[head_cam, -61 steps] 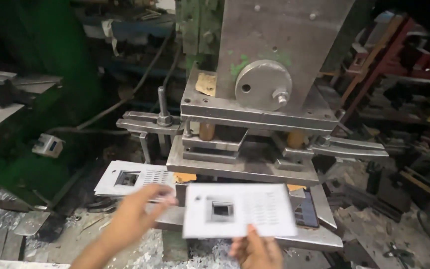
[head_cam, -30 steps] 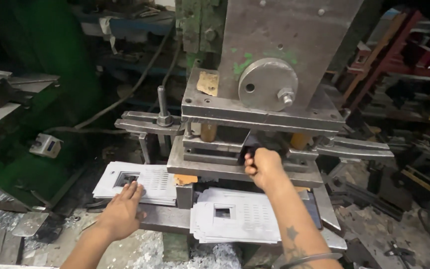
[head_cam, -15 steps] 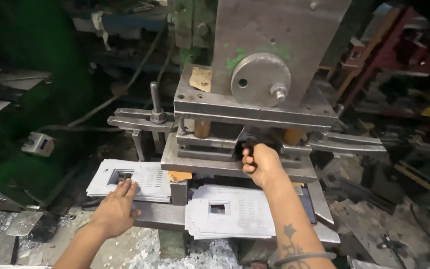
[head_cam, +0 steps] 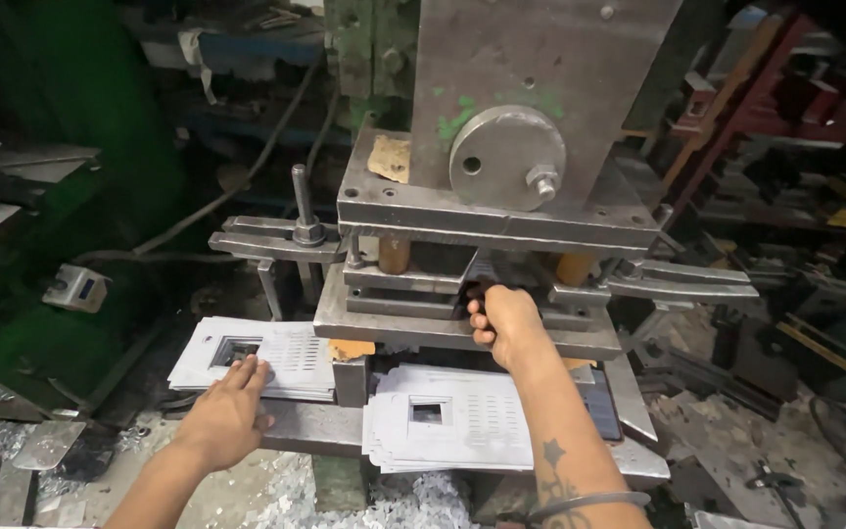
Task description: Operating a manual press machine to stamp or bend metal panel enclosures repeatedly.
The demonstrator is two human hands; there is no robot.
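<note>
My right hand reaches into the gap of the grey metal press and is closed on a dark sheet part at the die. My left hand lies flat with fingers spread on the near edge of a stack of punched white metal sheets at the left of the press bed. A second stack of white sheets, each with a square cut-out and rows of small holes, lies on the bed just below my right forearm.
A green machine body stands at the left with a small grey switch box. Metal shavings cover the floor below. Dark scrap and red metal frames crowd the right side.
Two seconds ago my right hand laid a white sheet on the bed stack, then reached up into the press gap and stays there. My left hand slid a little onto the left stack.
</note>
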